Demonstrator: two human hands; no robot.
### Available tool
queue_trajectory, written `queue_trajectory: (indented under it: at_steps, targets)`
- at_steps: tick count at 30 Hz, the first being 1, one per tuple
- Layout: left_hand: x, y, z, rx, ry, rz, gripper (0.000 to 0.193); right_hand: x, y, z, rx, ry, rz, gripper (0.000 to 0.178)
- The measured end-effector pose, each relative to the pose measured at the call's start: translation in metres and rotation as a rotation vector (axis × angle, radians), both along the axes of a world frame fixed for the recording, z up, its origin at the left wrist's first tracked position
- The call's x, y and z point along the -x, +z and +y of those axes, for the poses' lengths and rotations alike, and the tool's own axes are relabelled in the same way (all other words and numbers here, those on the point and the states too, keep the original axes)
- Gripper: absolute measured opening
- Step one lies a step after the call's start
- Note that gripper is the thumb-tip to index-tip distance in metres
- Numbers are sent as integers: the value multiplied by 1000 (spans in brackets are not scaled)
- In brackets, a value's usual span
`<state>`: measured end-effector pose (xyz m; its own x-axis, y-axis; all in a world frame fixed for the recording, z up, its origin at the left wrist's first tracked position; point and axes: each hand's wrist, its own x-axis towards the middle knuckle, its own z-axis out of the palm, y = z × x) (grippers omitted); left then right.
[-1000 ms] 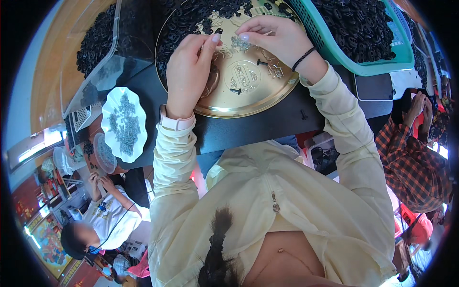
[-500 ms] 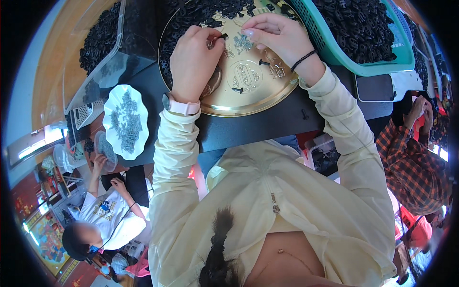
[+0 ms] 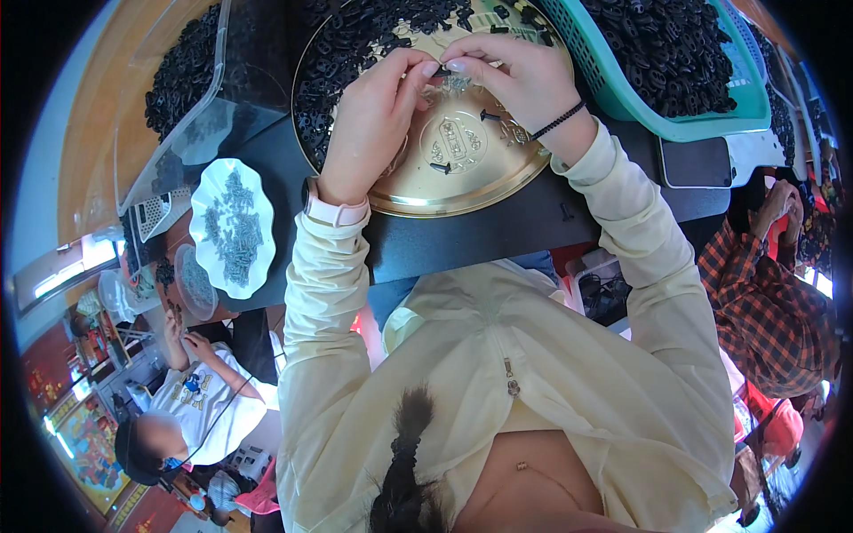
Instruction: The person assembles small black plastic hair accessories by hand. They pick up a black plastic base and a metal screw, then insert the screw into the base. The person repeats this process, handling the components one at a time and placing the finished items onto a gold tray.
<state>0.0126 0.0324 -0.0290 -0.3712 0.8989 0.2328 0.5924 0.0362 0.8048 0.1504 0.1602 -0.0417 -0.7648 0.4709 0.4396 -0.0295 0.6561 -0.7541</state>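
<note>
My left hand (image 3: 369, 124) and right hand (image 3: 529, 84) meet over a round gold tray (image 3: 418, 195). Between thumb and forefinger, my left hand pinches a small black plastic piece (image 3: 441, 73). The right thumb and forefinger are closed against that piece's other side; whatever else they hold is too small to make out. Just under the fingertips lies a little heap of silvery screw-like bits (image 3: 458, 84), partly covered. Two separate black pieces, one upper (image 3: 490, 116) and one lower (image 3: 440, 167), rest on the tray. Many more black pieces (image 3: 324, 107) pile along its left and far side.
A teal basket (image 3: 662, 124) of black parts stands at right, beside a dark phone (image 3: 696, 164). On the left are a white scalloped dish (image 3: 259, 195) of silvery bits and a clear bin (image 3: 191, 147) with black parts. Other people (image 3: 209, 395) sit on both sides.
My left hand has moved right and up with the black piece, and its fingertips now meet those of my right hand. The right hand has shifted slightly down. The person at left has moved their hands.
</note>
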Motion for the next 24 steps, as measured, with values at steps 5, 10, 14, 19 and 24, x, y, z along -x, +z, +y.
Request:
queue_trajectory:
  at_steps: [5, 10, 14, 19, 24]
  targets:
    - [-1, 5, -1, 37, 36, -216, 18, -1, 3, -4, 29, 33, -39, 21]
    - [-1, 3, 0, 21, 42, -407, 25, -1, 5, -11, 113, 25, -59, 22]
    - [-5, 8, 0, 47, 138, -370, 31, 1, 3, -11, 62, -5, -27, 18]
    - [-10, 7, 0, 13, 234, -114, 31, 0, 4, -16, 35, 54, -43, 21]
    - [-11, 5, -1, -25, 249, 144, 32, -1, 3, -18, 50, 71, -24, 22]
